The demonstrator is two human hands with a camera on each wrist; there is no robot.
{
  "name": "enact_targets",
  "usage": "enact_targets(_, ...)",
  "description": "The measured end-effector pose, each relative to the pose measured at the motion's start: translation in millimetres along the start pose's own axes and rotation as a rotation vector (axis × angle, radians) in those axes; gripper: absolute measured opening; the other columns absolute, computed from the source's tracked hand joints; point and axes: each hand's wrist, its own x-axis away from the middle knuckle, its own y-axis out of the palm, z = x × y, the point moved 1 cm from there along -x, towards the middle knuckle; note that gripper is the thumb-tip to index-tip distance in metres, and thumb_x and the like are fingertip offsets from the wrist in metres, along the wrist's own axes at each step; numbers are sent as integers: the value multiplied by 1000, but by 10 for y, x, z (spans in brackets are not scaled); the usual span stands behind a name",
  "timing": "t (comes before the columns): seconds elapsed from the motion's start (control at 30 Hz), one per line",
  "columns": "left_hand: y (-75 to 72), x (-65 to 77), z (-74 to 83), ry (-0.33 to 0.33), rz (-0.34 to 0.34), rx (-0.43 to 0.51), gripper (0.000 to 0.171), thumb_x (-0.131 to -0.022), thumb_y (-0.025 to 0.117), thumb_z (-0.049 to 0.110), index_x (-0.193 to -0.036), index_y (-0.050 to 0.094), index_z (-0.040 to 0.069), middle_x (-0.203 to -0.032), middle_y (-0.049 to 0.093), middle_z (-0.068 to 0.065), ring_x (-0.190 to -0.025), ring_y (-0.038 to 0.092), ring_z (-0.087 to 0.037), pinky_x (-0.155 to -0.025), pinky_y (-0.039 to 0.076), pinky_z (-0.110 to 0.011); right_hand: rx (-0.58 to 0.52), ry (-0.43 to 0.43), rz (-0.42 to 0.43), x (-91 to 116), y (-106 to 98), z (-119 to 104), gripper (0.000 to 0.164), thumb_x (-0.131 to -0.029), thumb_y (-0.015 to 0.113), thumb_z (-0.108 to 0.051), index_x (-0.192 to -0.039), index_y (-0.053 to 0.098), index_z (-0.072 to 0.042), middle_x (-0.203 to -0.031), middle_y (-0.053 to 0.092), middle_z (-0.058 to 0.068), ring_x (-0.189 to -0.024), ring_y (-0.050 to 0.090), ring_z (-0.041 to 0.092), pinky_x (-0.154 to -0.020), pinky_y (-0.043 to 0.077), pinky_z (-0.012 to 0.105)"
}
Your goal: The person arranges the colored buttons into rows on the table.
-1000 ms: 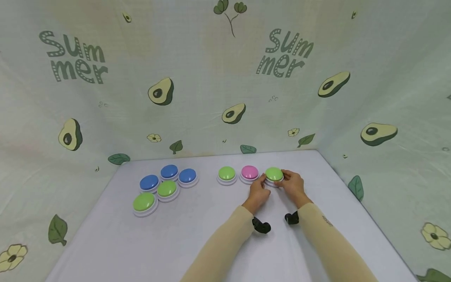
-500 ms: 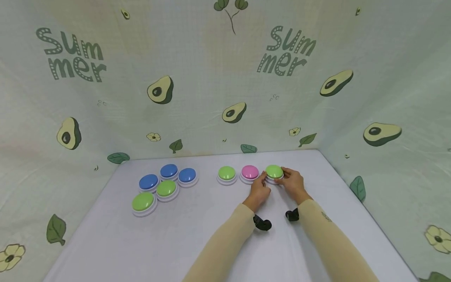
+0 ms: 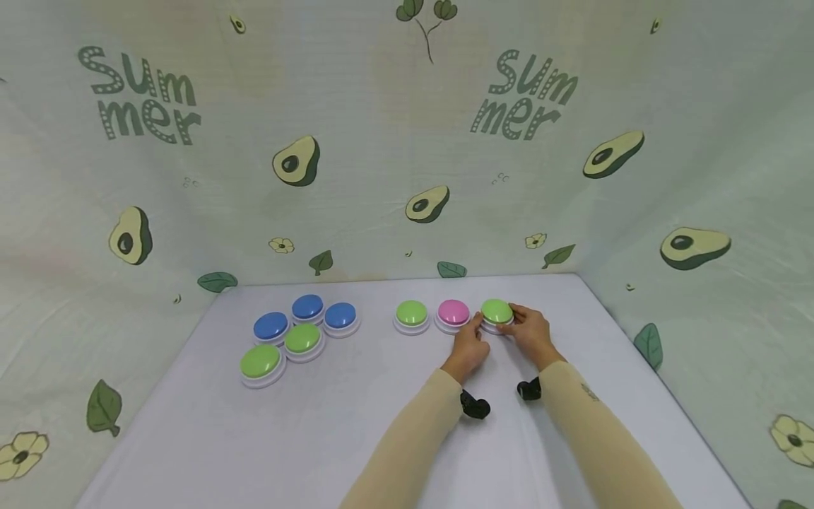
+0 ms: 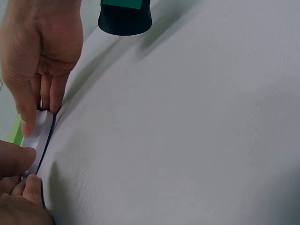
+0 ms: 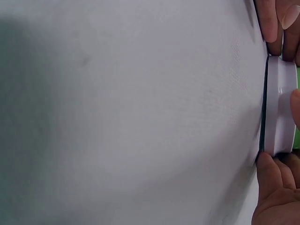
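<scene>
Both sleeves (image 3: 413,438) are beige (right one (image 3: 588,424) marked).

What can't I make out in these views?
Right wrist view: the green button, its top cut off by the right edge.
Left wrist view: the left hand, partly cut off by the left and bottom edges.
Head view: the print on the right sleeve, too small to read.

Cloth-screened tabletop workspace: avocado-print curtain (image 3: 362,127) around white table (image 3: 222,438).
</scene>
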Motion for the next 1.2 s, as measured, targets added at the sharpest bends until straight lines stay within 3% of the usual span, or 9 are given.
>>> enact_targets(0.77, -65, 12, 17, -45, -57, 24, 83, -86, 54, -17, -162, 41, 16, -168, 35, 7, -156, 29, -17, -126, 28, -36, 52, 39, -39, -22, -30, 7, 76, -94, 80, -14, -156, 41, 5, -156, 44, 25, -152, 32, 42, -126, 25, 55)
enact_targets(1.2, -68, 27, 6, -33, -49, 42, 84, -85, 53, -18, -161, 42, 15, -168, 36, 5, -156, 29, -19, -126, 28, -36, 101, 50, -3, -73, -23, 57, 75, -90, 85, -18, -152, 47, 4, -150, 50, 21, -153, 29, 45, -126, 19, 62)
